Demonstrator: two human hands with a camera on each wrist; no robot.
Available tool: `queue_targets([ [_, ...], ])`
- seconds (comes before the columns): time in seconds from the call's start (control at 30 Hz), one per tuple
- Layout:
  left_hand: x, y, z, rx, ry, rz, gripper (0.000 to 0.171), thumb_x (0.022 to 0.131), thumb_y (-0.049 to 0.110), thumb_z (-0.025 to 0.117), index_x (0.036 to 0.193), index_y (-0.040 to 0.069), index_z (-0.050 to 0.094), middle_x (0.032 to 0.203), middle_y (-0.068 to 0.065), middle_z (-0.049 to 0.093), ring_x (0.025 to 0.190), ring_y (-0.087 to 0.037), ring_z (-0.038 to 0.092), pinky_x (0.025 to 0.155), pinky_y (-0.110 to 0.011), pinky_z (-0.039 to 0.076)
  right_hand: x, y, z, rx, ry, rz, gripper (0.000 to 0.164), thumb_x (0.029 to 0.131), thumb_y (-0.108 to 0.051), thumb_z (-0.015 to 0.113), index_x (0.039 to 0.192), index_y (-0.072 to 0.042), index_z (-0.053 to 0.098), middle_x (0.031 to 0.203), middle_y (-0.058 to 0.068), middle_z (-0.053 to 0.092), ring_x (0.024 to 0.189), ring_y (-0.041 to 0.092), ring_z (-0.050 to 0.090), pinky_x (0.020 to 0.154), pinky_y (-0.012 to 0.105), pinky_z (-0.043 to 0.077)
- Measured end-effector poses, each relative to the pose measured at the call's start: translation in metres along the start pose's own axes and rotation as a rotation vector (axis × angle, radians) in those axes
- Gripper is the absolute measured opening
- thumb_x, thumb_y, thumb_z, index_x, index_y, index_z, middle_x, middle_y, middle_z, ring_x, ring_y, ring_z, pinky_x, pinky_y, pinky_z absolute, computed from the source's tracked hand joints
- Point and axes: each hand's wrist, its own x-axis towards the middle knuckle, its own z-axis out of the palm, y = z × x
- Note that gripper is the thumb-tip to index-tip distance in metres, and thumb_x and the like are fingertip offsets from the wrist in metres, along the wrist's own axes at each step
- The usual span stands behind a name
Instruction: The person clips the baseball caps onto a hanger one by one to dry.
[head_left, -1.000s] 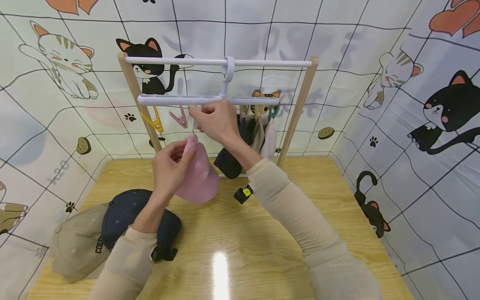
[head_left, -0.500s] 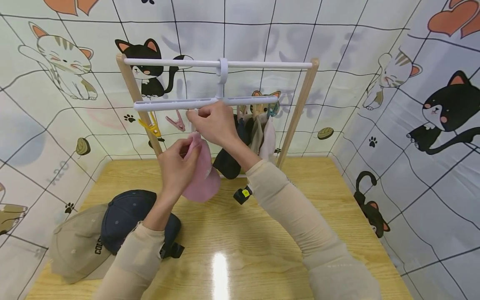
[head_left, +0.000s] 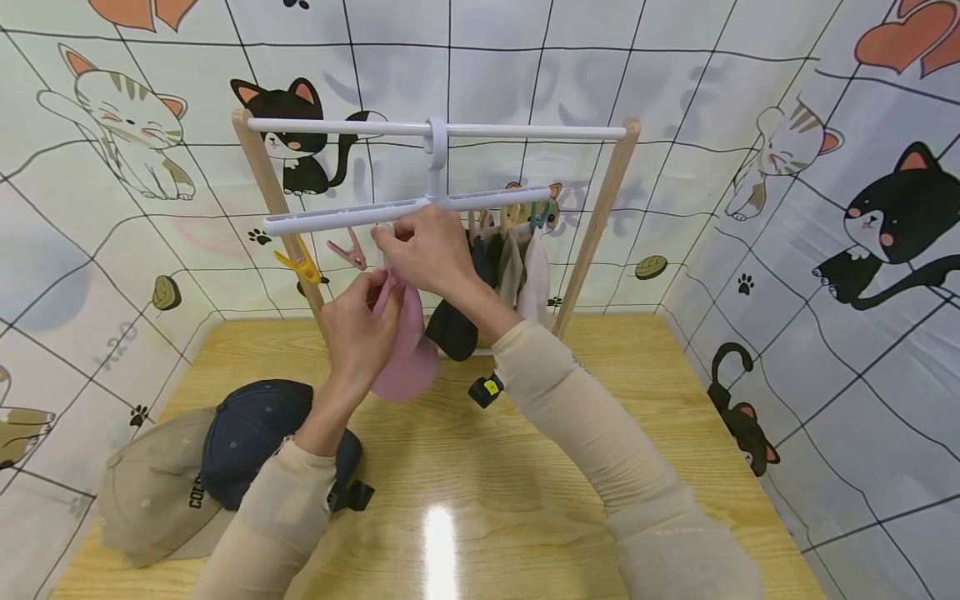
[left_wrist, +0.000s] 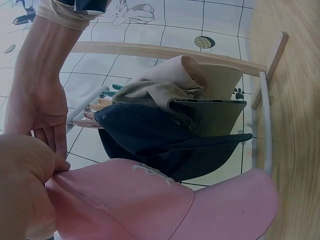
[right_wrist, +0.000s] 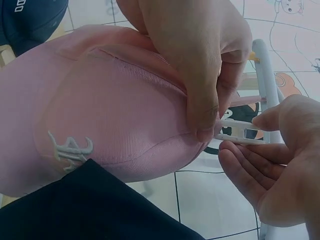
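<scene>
A pink cap (head_left: 407,367) hangs brim down from my left hand (head_left: 360,329), which pinches its gathered crown between thumb and fingers. My right hand (head_left: 429,254) pinches a white clothespin (right_wrist: 239,140) just under the white hanger (head_left: 337,217). In the right wrist view the clothespin's jaws are at the pinched crown; the fingers partly hide whether they grip it. White stitched lettering (right_wrist: 74,150) shows on the cap's front. To the left, a yellow clothespin (head_left: 302,265) and a pink clothespin (head_left: 349,250) dangle from the hanger.
The hanger hooks over the white rod (head_left: 525,131) of a wooden-sided rack (head_left: 600,225). Dark, olive and pale caps (head_left: 536,279) are clipped on its right half. A navy cap (head_left: 255,433) and a beige cap (head_left: 153,492) lie on the wooden table (head_left: 525,500) at left.
My left hand has moved right and slightly up, bringing the pink cap's crown to the white clothespin. The hanger has slid slightly left, and its left end has tilted down.
</scene>
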Motion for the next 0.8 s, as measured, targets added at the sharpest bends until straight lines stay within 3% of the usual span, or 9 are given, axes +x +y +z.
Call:
queue_targets([
  [0.3,0.002,0.0032,0.0004,0.024,0.006,0.04,0.025,0.105,0.014,0.078,0.116,-0.009,0.081,0.103,-0.026,0.086,0.088,-0.04,0.086,0.074,-0.055,0.067,0.0006,0.0,-0.002,-0.059,-0.003,-0.047,0.058,0.109,-0.03,0.069,0.053,-0.018,0.054,0.052,-0.007,0.038,0.052,0.009,0.034,0.052,0.021,0.018],
  [0.8,0.0038,0.0073,0.003,0.059,0.043,0.055,0.024,0.104,0.013,0.078,0.112,-0.009,0.081,0.1,-0.027,0.085,0.087,-0.042,0.086,0.075,-0.057,0.068,0.0011,0.0039,-0.0026,-0.111,0.007,-0.066,0.052,0.109,-0.03,0.07,0.06,-0.014,0.072,0.055,-0.005,0.052,0.06,0.013,0.046,0.054,0.022,0.023],
])
